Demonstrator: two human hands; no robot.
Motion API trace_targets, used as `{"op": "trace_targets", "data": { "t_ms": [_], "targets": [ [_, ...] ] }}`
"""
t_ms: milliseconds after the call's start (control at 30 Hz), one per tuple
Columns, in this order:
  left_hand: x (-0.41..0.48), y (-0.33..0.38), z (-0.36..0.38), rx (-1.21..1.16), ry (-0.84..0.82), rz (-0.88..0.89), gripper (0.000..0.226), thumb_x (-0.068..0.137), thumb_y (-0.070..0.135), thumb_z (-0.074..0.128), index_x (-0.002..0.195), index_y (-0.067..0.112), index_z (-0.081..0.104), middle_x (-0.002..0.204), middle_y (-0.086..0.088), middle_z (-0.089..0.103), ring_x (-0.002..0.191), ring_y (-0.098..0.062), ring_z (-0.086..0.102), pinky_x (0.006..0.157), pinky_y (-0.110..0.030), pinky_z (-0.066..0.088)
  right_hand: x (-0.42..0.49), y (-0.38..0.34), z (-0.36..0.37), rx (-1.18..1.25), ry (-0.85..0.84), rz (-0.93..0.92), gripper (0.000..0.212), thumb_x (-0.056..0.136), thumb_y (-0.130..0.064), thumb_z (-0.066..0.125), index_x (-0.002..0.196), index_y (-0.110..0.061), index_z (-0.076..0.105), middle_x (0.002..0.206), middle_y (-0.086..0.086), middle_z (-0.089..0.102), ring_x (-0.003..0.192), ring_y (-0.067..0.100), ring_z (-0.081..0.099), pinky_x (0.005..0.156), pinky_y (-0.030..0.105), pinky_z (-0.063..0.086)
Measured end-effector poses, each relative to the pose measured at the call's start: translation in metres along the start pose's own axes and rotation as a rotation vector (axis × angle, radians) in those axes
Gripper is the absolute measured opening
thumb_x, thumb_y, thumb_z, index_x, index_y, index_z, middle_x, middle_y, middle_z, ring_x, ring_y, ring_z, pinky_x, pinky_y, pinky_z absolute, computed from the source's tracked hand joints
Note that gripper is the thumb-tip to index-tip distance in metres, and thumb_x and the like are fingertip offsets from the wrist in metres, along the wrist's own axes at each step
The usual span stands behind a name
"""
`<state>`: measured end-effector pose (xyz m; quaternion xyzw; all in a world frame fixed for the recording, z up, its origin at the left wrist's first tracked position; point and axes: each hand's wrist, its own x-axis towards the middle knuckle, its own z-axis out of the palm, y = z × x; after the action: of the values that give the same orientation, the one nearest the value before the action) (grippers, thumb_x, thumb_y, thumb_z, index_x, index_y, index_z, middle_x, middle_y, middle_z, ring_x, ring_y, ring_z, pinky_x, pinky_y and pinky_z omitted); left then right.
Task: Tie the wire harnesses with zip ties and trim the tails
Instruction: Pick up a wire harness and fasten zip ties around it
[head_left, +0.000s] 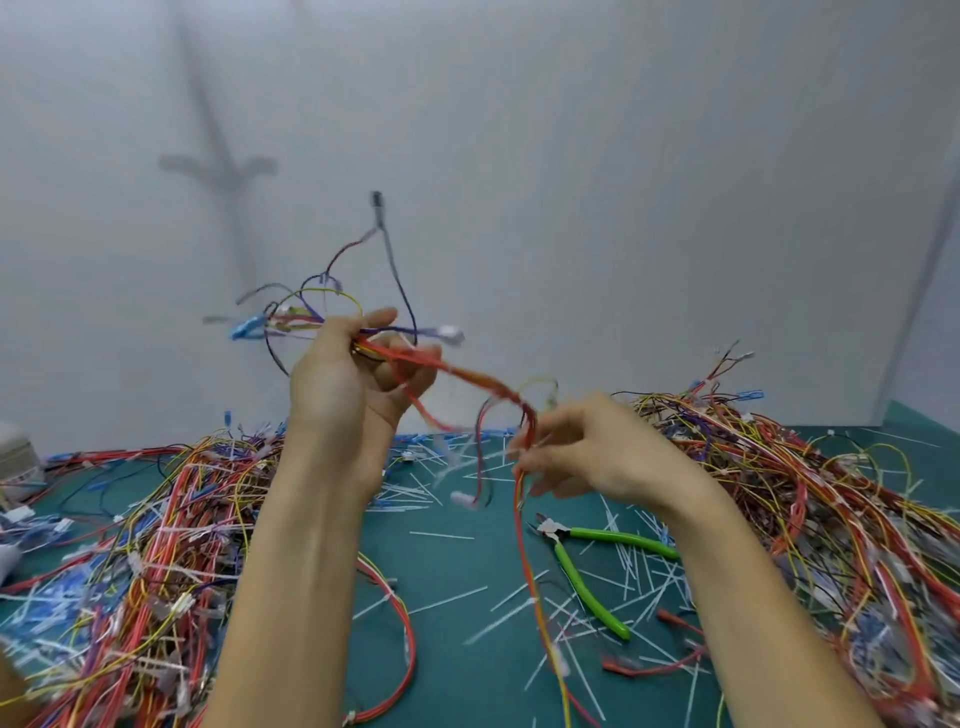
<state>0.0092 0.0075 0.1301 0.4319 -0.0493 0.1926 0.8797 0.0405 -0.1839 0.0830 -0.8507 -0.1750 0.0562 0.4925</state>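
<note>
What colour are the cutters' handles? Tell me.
Bright green; the cutters lie on the mat, head view.

Held harness (467, 375): main run is showing red and orange, and the loops at the far end are showing yellow, purple and dark blue. The blue connector (249, 327) is reading light blue and the white connector (451, 333) plain white.

Left pile (156, 545) is mixing red, yellow, blue and white. Right pile (810, 493) is leaning red, orange and yellow, with some purple.

Cut tails (447, 600) are showing white against the flat teal tabletop (467, 561).

Cutters (589, 592): handles are showing lime green, head grey.

Wall (571, 130) is reading pale grey-white.
</note>
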Motion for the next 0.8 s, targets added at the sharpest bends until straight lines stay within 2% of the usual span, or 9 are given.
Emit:
{"op": "trace_targets", "data": {
  "t_ms": [133, 233, 267, 333, 433, 533, 600, 667, 800],
  "targets": [
    [0.004, -0.003, -0.008, 0.495, -0.009, 0.06, 0.028, 0.098, 0.01, 0.034, 0.093, 0.008, 0.062, 0.04, 0.006, 0.047, 0.035, -0.011, 0.053, 0.041, -0.021, 0.05, 0.004, 0.007, -0.002, -0.415, -0.035, 0.023, 0.021, 0.09, -0.011, 0.068, 0.1, -0.027, 0.076, 0.099, 0.002, 0.076, 0.088, 0.017, 0.072, 0.071, 0.018, 0.054],
    [0.007, -0.008, -0.011, 0.786, -0.046, 0.132, 0.028, 0.099, 0.011, 0.033, 0.086, 0.014, 0.058, 0.041, 0.001, 0.052, 0.034, -0.012, 0.053, 0.039, -0.024, 0.049, 0.007, 0.009, -0.005, -0.605, 0.251, 0.044, 0.026, 0.097, -0.016, 0.055, 0.115, -0.024, 0.072, 0.111, 0.004, 0.073, 0.103, 0.023, 0.067, 0.092, 0.036, 0.052],
    [0.008, -0.011, -0.012, 0.893, -0.071, 0.166, 0.027, 0.099, 0.012, 0.035, 0.085, 0.017, 0.057, 0.042, 0.001, 0.053, 0.035, -0.012, 0.052, 0.041, -0.026, 0.049, 0.007, 0.006, -0.006, -0.549, 0.36, 0.01, 0.027, 0.099, -0.015, 0.051, 0.116, -0.022, 0.071, 0.109, 0.003, 0.074, 0.103, 0.022, 0.067, 0.093, 0.038, 0.052],
    [0.008, -0.015, -0.012, 1.064, -0.136, 0.201, 0.024, 0.098, 0.017, 0.037, 0.083, 0.021, 0.055, 0.046, 0.001, 0.057, 0.04, -0.012, 0.053, 0.05, -0.03, 0.05, 0.002, -0.004, -0.008, -0.228, 0.518, -0.12, 0.025, 0.1, -0.016, 0.05, 0.109, -0.02, 0.072, 0.096, -0.003, 0.076, 0.092, 0.014, 0.07, 0.088, 0.039, 0.056],
    [0.003, -0.021, -0.008, 1.174, -0.214, 0.221, 0.023, 0.099, 0.023, 0.038, 0.081, 0.023, 0.052, 0.051, 0.001, 0.06, 0.046, -0.015, 0.058, 0.058, -0.036, 0.054, -0.01, -0.027, -0.006, 0.207, 0.609, -0.336, 0.016, 0.098, -0.021, 0.056, 0.094, -0.024, 0.072, 0.082, -0.007, 0.075, 0.08, 0.007, 0.072, 0.071, 0.033, 0.061],
    [-0.005, -0.026, 0.0, 1.336, -0.261, 0.338, 0.024, 0.103, 0.032, 0.034, 0.085, 0.023, 0.047, 0.066, -0.005, 0.065, 0.065, -0.029, 0.065, 0.068, -0.046, 0.055, -0.018, -0.041, 0.0, 0.256, 0.597, -0.449, 0.01, 0.093, -0.03, 0.065, 0.096, -0.026, 0.073, 0.087, -0.01, 0.075, 0.086, 0.008, 0.071, 0.075, 0.035, 0.059],
    [-0.011, -0.028, 0.005, 1.403, -0.282, 0.398, 0.021, 0.104, 0.032, 0.032, 0.089, 0.024, 0.045, 0.074, -0.011, 0.066, 0.074, -0.037, 0.063, 0.072, -0.049, 0.052, -0.02, -0.045, 0.004, 0.199, 0.558, -0.448, 0.015, 0.087, -0.034, 0.072, 0.1, -0.027, 0.073, 0.087, -0.014, 0.074, 0.087, 0.005, 0.068, 0.08, 0.032, 0.058],
    [-0.014, -0.031, 0.008, 1.488, -0.271, 0.444, 0.019, 0.103, 0.031, 0.03, 0.093, 0.023, 0.044, 0.075, -0.009, 0.065, 0.075, -0.036, 0.061, 0.072, -0.048, 0.05, -0.021, -0.046, 0.006, 0.158, 0.555, -0.423, 0.024, 0.081, -0.038, 0.076, 0.102, -0.027, 0.072, 0.085, -0.018, 0.074, 0.083, 0.003, 0.067, 0.078, 0.024, 0.055],
    [-0.017, -0.035, 0.011, 1.674, -0.226, 0.541, 0.013, 0.101, 0.034, 0.032, 0.093, 0.027, 0.038, 0.078, 0.001, 0.051, 0.079, -0.03, 0.051, 0.062, -0.037, 0.035, -0.021, -0.047, 0.008, 0.266, 0.561, -0.372, 0.022, 0.08, -0.032, 0.079, 0.096, -0.025, 0.066, 0.079, -0.014, 0.075, 0.078, 0.003, 0.069, 0.072, 0.033, 0.058]
  ]
}}
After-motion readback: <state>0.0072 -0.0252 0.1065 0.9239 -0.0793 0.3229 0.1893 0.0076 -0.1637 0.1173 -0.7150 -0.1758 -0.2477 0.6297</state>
